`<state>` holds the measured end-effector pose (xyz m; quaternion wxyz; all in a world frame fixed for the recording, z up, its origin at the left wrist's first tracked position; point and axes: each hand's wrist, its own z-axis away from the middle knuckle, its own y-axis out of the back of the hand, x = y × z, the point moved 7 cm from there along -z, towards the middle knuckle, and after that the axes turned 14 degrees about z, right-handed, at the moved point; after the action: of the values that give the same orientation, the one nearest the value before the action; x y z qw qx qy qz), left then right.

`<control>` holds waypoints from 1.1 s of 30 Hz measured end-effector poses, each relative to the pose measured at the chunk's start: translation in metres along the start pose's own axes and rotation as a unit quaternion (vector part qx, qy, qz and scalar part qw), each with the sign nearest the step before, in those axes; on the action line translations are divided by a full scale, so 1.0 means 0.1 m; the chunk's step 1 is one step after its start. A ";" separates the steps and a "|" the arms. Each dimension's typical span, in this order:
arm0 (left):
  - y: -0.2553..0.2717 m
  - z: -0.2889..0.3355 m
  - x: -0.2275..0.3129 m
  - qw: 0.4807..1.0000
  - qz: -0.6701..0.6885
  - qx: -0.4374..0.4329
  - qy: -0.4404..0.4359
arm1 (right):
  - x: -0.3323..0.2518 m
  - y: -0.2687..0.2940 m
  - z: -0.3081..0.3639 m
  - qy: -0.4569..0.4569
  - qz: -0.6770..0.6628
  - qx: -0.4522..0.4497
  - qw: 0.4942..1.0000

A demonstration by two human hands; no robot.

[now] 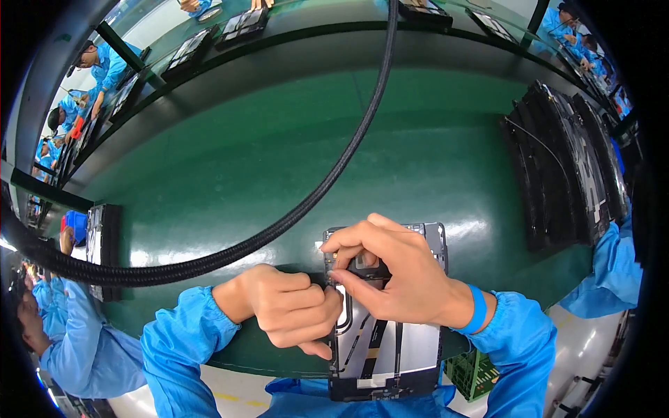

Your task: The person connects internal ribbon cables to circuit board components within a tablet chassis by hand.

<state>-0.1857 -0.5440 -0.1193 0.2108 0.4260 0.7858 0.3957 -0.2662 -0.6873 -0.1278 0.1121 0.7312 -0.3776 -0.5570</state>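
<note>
In front of me lies an opened tablet (419,348) with a black frame, pale silver panels and dark ribbon cables inside. My left hand (289,306) is curled closed against its left edge; the fingertips are turned away, and whatever they grip is hidden. Over the upper part of the tablet, my right hand (401,275) is bent with thumb and fingers drawn together near the upper left edge. Anything between those fingertips is too small to make out. A dark part (369,267) of the tablet shows beneath the right fingers. A blue band (478,309) circles my right wrist.
A thick black braided hose (306,205) arcs across the green table (230,153). Stacked black device parts (557,167) stand at the right, more (104,244) at the left. Several devices (244,26) line a far raised ledge. A green crate (472,375) sits below; co-workers in blue (90,341) flank me.
</note>
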 end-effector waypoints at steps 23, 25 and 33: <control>-0.03 0.06 0.05 0.980 -0.037 0.025 0.196 | 0.06 -0.02 0.05 -0.041 0.025 -0.054 0.997; -0.05 0.08 0.14 0.988 -0.067 -0.002 0.140 | 0.04 -0.04 0.05 -0.023 0.038 -0.049 0.998; -0.02 0.06 0.09 0.991 -0.081 -0.030 0.102 | 0.05 -0.03 0.07 -0.015 0.043 -0.049 0.998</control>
<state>-0.1872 -0.5345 -0.1246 0.1735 0.3118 0.8230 0.4420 -0.2704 -0.6869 -0.1359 0.1663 0.6996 -0.3826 -0.5801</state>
